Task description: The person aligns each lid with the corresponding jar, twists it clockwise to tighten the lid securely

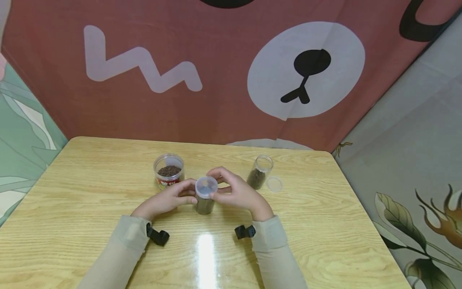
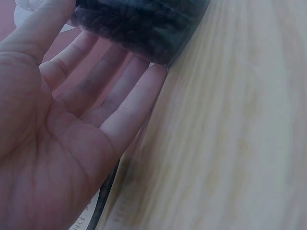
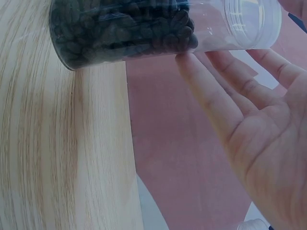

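Note:
Upright on the table in the head view stands a small clear jar [image 1: 205,207], with a translucent lid [image 1: 206,186] over its mouth. Dark bean-like pieces [image 3: 124,28] fill much of it in the right wrist view. From the left, my left hand [image 1: 167,199] holds the jar between thumb and fingers; its fingertips touch the jar's lower side in the left wrist view. On the other side, my right hand [image 1: 240,194] pinches the lid's edge with thumb and index finger, while other fingertips touch the jar's wall.
Behind my left hand is a wide clear tub [image 1: 169,160] of brown bits. To the right stands a lidless jar [image 1: 257,178] with dark contents, beside a loose clear lid [image 1: 274,184]. The wooden table [image 1: 325,241] meets a red printed cloth [image 1: 216,112] at its back.

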### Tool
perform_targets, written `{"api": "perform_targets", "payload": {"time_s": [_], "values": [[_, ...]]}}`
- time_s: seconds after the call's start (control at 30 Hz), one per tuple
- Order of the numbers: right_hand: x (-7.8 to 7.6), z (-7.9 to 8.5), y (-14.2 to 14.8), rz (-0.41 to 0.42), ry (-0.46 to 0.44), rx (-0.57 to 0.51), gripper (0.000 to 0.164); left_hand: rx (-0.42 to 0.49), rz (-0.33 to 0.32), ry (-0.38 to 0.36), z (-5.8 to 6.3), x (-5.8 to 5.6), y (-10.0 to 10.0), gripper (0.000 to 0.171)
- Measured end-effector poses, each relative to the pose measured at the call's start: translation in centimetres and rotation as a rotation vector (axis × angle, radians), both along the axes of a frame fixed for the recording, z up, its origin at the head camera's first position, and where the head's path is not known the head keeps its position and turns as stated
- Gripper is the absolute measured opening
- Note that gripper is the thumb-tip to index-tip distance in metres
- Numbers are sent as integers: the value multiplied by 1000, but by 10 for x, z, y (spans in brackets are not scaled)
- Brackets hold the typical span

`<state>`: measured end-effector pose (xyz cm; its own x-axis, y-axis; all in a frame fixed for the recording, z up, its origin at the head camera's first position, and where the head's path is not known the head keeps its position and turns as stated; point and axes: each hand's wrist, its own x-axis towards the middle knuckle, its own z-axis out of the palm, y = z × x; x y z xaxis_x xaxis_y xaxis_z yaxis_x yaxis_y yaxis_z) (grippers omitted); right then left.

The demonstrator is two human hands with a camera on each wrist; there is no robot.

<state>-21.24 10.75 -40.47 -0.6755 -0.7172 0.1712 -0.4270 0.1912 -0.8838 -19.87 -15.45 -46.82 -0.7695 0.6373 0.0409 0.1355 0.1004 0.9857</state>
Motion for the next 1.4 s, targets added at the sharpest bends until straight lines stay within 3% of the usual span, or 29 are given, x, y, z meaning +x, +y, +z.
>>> {"api": "perform_targets", "payload": {"time_s": [0.73,1.2,1.4], "values": [[3,1,-2,-70,-21,36,44,-7,-10,-4,0,-1,1,48],[0,-1,1,18,34,8,51,-15,-3,5,1,-1,0,46],[-1,-3,1,16,24,-4,48,-8,-7,0,1,-1,0,46]]}}
